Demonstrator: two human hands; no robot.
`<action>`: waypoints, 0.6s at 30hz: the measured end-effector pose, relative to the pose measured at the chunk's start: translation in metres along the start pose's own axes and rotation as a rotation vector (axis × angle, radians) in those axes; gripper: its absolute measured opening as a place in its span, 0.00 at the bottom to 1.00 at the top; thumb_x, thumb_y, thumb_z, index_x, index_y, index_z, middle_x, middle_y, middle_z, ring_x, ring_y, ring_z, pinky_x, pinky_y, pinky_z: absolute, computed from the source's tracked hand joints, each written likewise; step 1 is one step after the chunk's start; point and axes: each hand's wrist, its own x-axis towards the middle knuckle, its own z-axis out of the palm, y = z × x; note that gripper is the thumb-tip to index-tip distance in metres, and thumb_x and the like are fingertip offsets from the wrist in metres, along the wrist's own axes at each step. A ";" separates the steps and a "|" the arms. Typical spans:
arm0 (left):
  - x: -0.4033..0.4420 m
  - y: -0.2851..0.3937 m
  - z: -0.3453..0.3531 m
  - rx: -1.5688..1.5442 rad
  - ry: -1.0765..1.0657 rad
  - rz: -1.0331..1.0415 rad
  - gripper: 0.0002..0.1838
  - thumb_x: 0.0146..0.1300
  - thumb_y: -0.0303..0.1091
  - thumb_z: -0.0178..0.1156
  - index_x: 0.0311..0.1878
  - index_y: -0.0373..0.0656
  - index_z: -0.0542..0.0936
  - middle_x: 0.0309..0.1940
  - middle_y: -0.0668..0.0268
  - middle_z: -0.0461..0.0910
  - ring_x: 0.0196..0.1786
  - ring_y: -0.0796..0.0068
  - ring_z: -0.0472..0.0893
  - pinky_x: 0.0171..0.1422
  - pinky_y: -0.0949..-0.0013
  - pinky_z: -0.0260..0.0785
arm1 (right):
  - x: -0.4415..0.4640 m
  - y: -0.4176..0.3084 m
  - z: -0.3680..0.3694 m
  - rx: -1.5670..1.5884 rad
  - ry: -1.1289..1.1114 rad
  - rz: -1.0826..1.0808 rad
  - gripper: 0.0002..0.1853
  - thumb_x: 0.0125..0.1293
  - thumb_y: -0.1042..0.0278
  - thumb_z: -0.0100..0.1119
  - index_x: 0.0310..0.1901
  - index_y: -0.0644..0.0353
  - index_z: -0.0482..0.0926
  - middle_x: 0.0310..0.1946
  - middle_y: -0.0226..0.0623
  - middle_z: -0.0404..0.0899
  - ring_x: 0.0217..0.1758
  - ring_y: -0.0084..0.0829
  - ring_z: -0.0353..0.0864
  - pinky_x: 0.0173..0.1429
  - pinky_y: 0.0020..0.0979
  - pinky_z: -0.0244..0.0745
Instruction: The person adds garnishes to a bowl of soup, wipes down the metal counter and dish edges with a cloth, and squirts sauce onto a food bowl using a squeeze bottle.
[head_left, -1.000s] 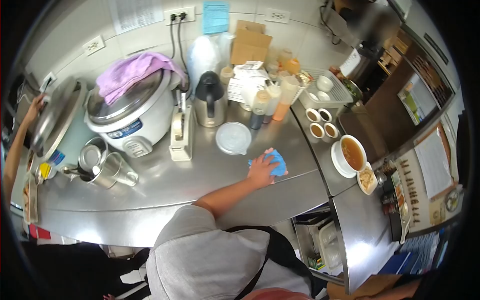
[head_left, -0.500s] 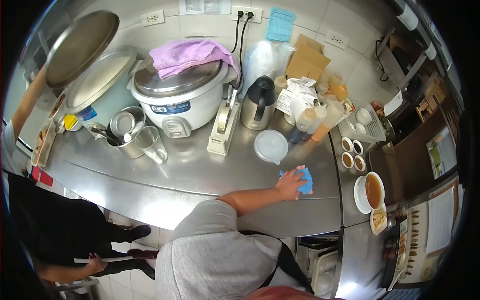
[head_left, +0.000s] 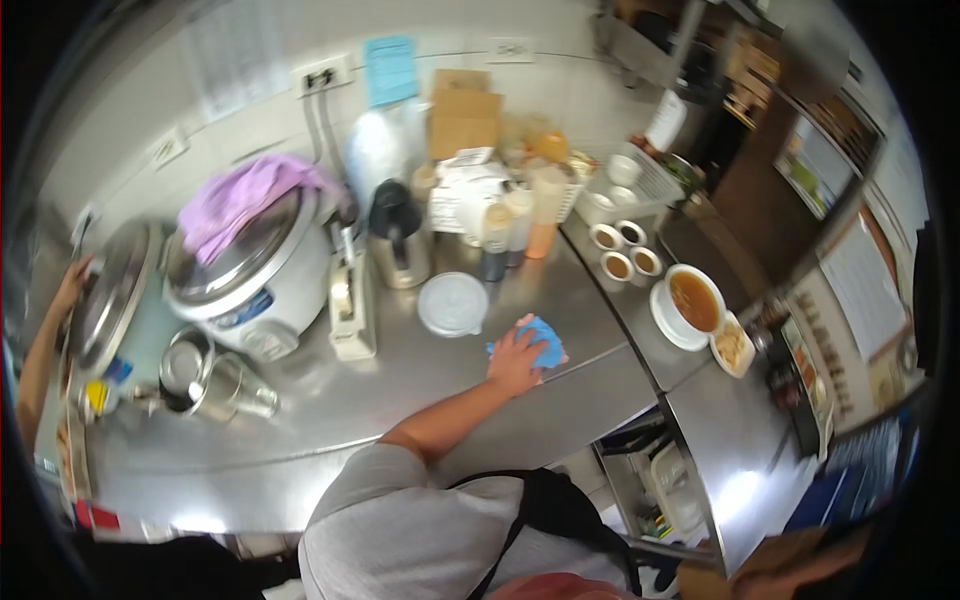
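Note:
My left hand (head_left: pixel 516 360) presses a blue cloth (head_left: pixel 546 342) flat onto the steel counter (head_left: pixel 420 385), its fingers curled over the cloth. Just to the left of it is a round translucent plastic lid (head_left: pixel 453 304). Behind that stand a steel thermal jug (head_left: pixel 398 235), a tape dispenser (head_left: pixel 352 310) and several squeeze bottles (head_left: pixel 518 228). My right hand cannot be made out. A blurred arm-like shape (head_left: pixel 815 575) shows at the lower right, and whose it is I cannot tell.
On the left are a rice cooker (head_left: pixel 250 270) topped by a purple towel (head_left: pixel 245 205), steel containers and a glass pitcher (head_left: pixel 240 388). Soup (head_left: pixel 693 302) and small sauce cups (head_left: pixel 617 265) stand right. Another person's hand (head_left: pixel 72 283) is at a metal lid (head_left: pixel 112 290), far left.
My view has swung right and blurred. The other person's raised metal lid has come down to the pale container. My left hand stays on the blue cloth.

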 end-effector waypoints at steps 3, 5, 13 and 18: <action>0.001 0.002 0.002 0.021 -0.021 -0.010 0.27 0.37 0.37 0.62 0.48 0.52 0.72 0.53 0.61 0.64 0.57 0.55 0.59 0.55 0.54 0.58 | -0.006 0.024 0.019 -0.028 0.001 -0.009 0.17 0.50 0.55 0.47 0.30 0.59 0.79 0.32 0.48 0.76 0.36 0.43 0.76 0.41 0.38 0.69; -0.001 -0.007 0.011 0.014 0.048 0.056 0.27 0.36 0.37 0.62 0.47 0.50 0.73 0.51 0.58 0.66 0.57 0.53 0.60 0.56 0.53 0.57 | -0.012 0.036 0.036 -0.078 0.017 -0.071 0.16 0.49 0.56 0.48 0.29 0.59 0.79 0.32 0.48 0.76 0.36 0.43 0.76 0.41 0.38 0.69; 0.002 0.000 0.016 0.044 0.016 0.136 0.27 0.41 0.38 0.57 0.50 0.47 0.70 0.54 0.55 0.64 0.54 0.49 0.62 0.57 0.51 0.54 | 0.013 0.035 0.056 -0.362 -0.184 -0.087 0.10 0.47 0.67 0.51 0.28 0.62 0.79 0.29 0.48 0.76 0.33 0.46 0.75 0.38 0.42 0.68; 0.001 0.004 0.013 0.073 0.006 0.122 0.26 0.42 0.36 0.55 0.50 0.45 0.70 0.54 0.56 0.64 0.54 0.48 0.62 0.57 0.51 0.54 | -0.017 0.019 0.043 0.004 -0.172 0.174 0.11 0.48 0.62 0.54 0.28 0.59 0.81 0.33 0.46 0.77 0.39 0.42 0.76 0.43 0.39 0.69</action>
